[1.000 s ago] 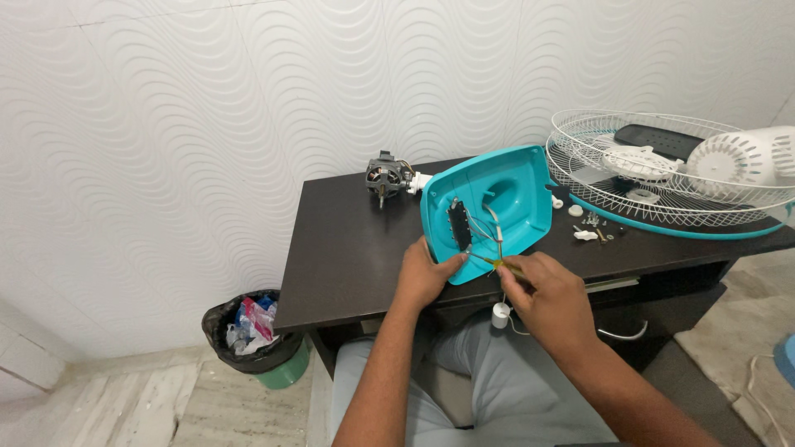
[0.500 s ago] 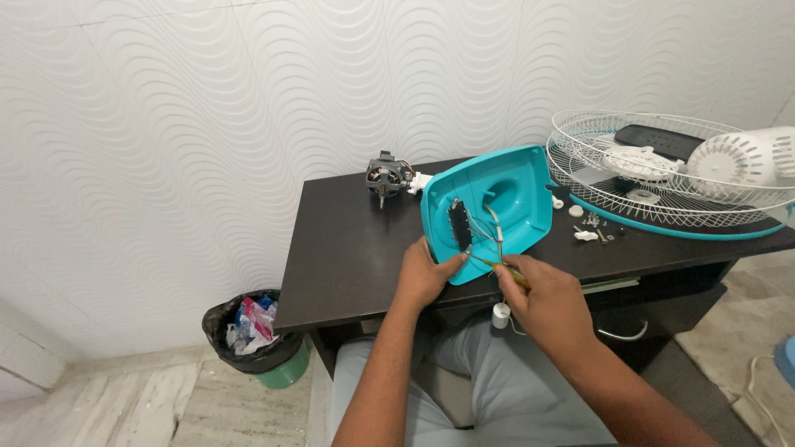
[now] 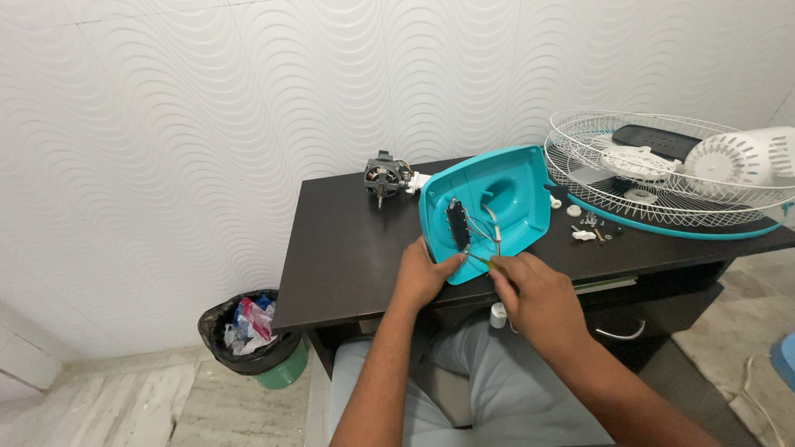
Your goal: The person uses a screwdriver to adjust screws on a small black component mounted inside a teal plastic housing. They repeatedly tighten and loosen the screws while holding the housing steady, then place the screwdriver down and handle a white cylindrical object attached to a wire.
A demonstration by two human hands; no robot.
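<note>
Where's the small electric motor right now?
In the head view, the small grey electric motor sits at the back of the dark table near the white wavy wall, just left of the teal plastic housing that the left hand steadies.

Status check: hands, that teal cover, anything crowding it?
Left hand grips teal plastic fan cover, tilted on dark table. Right hand holds thin tool at its wiring. Nothing blocking.

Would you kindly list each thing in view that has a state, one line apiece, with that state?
Teal fan housing: tilted up on the desk edge, open side facing the person, wires exposed.
Left hand: gripping the housing's lower edge.
Right hand: pinching a thin tool, its tip at the wires.
Fan motor: loose on the desk, apart from the housing.
Wire fan guard: detached, lying flat.
Bin: holding rubbish.
</note>
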